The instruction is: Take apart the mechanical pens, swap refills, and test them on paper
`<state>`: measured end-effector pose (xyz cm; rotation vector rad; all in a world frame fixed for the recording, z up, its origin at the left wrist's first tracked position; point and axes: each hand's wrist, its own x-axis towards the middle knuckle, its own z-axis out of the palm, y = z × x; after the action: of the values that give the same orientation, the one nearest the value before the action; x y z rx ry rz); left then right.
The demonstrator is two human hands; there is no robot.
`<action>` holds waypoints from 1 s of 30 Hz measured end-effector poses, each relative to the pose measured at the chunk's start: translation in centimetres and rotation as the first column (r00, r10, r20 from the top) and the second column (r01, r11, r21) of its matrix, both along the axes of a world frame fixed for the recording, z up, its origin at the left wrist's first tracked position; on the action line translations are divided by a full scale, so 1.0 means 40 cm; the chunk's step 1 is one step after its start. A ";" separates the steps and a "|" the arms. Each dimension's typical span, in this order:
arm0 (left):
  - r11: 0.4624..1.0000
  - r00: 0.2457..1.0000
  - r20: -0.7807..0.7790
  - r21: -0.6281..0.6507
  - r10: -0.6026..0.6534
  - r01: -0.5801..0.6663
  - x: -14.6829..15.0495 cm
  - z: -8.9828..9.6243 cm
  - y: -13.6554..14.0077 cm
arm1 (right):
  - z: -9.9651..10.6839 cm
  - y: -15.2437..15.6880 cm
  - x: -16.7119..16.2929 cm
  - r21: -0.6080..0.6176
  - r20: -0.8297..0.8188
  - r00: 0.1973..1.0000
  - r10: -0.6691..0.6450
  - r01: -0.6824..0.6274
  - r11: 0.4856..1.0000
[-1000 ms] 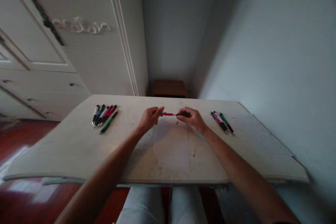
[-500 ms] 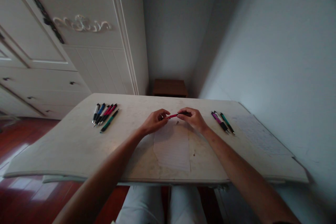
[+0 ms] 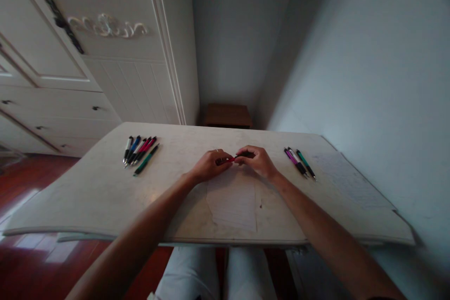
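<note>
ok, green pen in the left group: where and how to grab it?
Likely mid-barrel, pinched across its width, from above and its right: the green pen lies flat and slanted, with the group's other pens close on its left.

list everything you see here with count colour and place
held pen: 1, red and dark, between both hands
left pen group: about 6, white, blue, red, green, table's left
right pen group: 3, purple and green, table's right
blank-looking sheet: 1, white, table middle
marked sheet: 1, pale, table's right edge
table: 1, whitish, centre
cabinet: white, left, count unclear
wooden piece: 1, brown, beyond table
walls: 2, grey, back and right
floor: reddish, below
legs: 2, pale trousers, bottom
left hand, right hand: 1 each, bare, mid-table
</note>
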<state>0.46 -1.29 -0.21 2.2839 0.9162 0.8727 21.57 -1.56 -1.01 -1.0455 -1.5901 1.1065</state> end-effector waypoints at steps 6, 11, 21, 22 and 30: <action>0.999 1.000 -0.005 0.033 -0.009 0.009 -0.001 -0.007 -0.001 | 0.001 -0.007 0.002 0.033 0.039 0.999 0.003 -0.005 0.999; 0.997 0.999 -0.027 0.055 -0.044 0.046 -0.003 -0.009 -0.002 | -0.006 -0.008 0.005 0.073 0.108 0.994 0.001 -0.009 0.997; 0.999 0.997 -0.074 0.048 0.012 -0.009 -0.006 -0.012 0.010 | 0.003 0.000 0.019 0.146 0.242 0.969 0.056 -0.094 0.985; 0.998 0.996 -0.083 0.064 0.022 -0.016 -0.008 -0.013 0.013 | 0.005 0.002 0.022 0.147 0.250 0.966 0.059 -0.098 0.984; 0.985 0.984 -0.142 0.150 0.110 -0.088 -0.031 -0.010 0.029 | -0.004 0.026 0.051 0.106 0.191 0.982 0.015 -0.036 0.994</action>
<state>-0.79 -0.14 -0.60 2.4728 1.0721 0.8425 23.60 -0.54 -1.18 -1.0860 -1.7985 0.9473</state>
